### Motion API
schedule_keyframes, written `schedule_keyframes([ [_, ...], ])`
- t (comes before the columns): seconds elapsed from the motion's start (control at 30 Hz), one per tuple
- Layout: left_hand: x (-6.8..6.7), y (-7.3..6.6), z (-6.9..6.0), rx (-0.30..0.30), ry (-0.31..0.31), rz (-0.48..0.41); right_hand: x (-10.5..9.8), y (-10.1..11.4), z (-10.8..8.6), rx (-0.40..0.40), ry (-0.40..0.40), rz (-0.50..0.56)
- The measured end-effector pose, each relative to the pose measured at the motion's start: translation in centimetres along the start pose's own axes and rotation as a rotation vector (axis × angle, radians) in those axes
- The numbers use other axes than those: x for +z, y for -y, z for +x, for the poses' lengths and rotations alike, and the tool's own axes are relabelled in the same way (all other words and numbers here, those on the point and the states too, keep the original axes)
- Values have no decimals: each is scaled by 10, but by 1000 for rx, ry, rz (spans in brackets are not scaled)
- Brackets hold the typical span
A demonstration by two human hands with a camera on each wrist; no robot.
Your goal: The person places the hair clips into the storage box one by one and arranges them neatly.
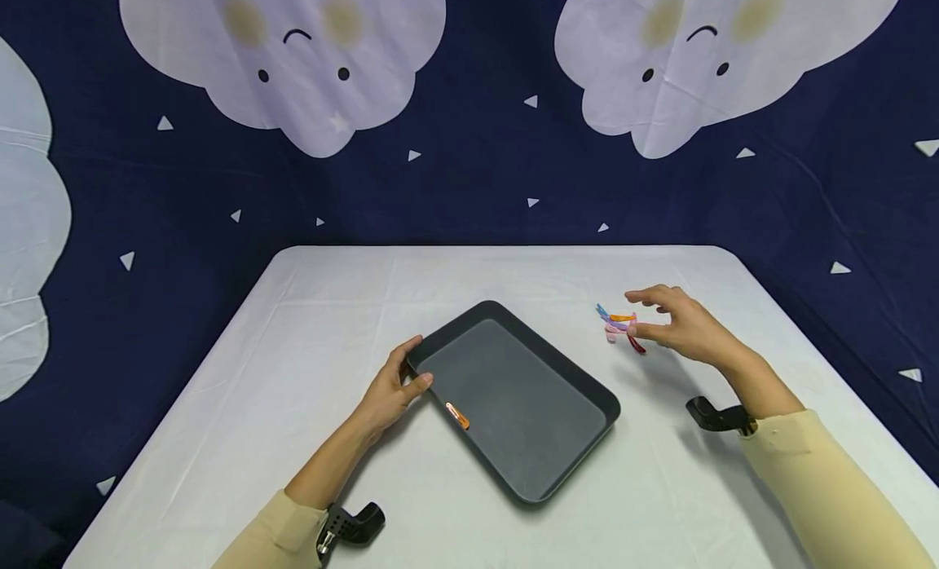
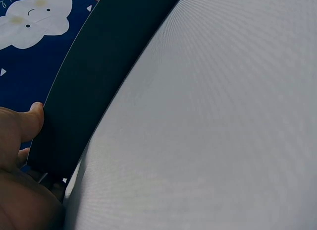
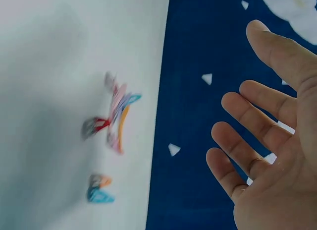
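Head view, left hand (image 1: 387,394) pinching a gray tray (image 1: 517,398) by its rim, right hand (image 1: 681,324) spread near colorful clips (image 1: 622,317).

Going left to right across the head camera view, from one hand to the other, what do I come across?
Left hand → dark grey tray, with an orange clip on its left side → cluster of colorful clips → right hand.
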State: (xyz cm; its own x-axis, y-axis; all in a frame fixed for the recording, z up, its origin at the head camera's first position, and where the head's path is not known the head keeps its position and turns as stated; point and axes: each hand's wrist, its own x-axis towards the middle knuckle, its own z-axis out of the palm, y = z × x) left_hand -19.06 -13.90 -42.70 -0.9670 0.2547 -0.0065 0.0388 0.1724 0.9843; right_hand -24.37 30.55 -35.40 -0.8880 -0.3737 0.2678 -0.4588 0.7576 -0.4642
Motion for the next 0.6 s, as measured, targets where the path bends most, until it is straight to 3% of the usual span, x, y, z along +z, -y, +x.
schedule_keyframes([
  [0.27,0,-1,-1,0,0,-7,-5,-23,-10,149,-9,22],
  [0.6,-1,-1,-1,-1,9,0,-6,-50,-15,269,65,18],
])
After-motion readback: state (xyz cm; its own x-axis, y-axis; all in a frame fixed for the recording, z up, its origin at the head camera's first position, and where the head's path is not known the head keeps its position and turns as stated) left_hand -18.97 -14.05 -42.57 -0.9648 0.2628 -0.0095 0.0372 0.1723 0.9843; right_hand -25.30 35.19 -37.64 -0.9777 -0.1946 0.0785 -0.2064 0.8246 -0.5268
